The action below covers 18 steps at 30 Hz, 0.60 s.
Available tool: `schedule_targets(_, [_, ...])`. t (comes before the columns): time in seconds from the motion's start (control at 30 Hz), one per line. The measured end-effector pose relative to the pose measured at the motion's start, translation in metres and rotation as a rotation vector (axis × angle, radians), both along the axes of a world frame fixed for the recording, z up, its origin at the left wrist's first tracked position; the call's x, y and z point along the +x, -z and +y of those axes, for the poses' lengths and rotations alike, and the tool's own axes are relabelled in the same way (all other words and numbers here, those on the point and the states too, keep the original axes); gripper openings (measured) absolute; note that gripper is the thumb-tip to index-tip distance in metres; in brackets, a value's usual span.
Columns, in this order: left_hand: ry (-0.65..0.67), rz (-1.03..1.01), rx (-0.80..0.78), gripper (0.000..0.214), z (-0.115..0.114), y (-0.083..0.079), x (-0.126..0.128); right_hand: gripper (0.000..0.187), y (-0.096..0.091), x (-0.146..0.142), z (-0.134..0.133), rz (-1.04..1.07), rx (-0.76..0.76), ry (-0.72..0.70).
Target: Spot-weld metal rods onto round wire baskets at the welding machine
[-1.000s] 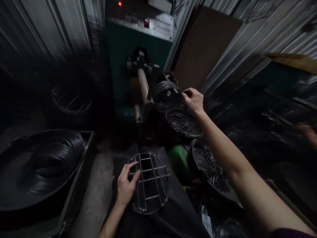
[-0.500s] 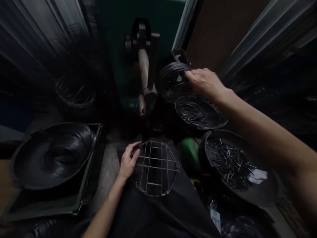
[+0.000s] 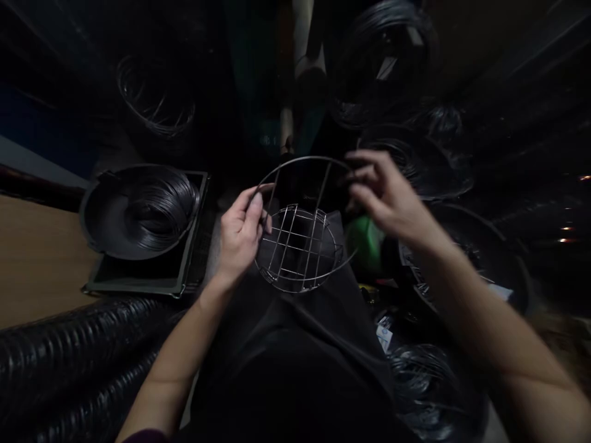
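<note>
A round wire grid rests on my lap, on dark cloth. My left hand pinches its left rim and also the left end of a bare wire ring held above the grid. My right hand, slightly blurred, grips the ring's right side with curled fingers.
A black pan with a coil of dark wire sits in a tray at the left. Corrugated black hose lies at the lower left. More wire coils and a bowl of short wire pieces crowd the right. A green object is beside the grid.
My right hand has come back from the stack of wire coils with a wire ring and brought it over the grid. My left hand has shifted to pinch the ring's left end. The view has tilted downward.
</note>
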<state>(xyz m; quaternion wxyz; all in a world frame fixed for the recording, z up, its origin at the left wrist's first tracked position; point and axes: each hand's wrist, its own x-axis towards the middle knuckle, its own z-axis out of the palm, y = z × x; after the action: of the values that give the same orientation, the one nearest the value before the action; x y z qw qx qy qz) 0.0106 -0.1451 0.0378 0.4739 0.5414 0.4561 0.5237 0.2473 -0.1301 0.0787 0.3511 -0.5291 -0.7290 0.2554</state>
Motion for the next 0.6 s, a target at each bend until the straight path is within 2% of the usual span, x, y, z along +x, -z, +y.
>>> schedule_targets(0.1, [-0.036, 0.075, -0.07, 0.033, -0.008, 0.036, -0.014, 0.031, 0.051, 0.0, -0.025, -0.015, 0.003, 0.224])
schedule_targets(0.2, [-0.082, 0.408, -0.022, 0.027, -0.007, 0.052, -0.019, 0.03, 0.081, -0.008, -0.036, -0.17, 0.034, 0.349])
schedule_targets(0.27, [-0.076, 0.633, -0.005, 0.027, -0.004, 0.054, -0.018, 0.033, 0.091, -0.012, -0.037, -0.292, 0.003, 0.394])
schedule_targets(0.37, [-0.039, 0.816, -0.023, 0.03, 0.001, 0.055, -0.015, 0.036, 0.098, -0.014, -0.036, -0.402, -0.049, 0.45])
schedule_targets(0.6, [0.012, 0.898, 0.005, 0.033, 0.004, 0.066, -0.016, 0.036, 0.109, -0.018, -0.044, -0.368, -0.053, 0.511])
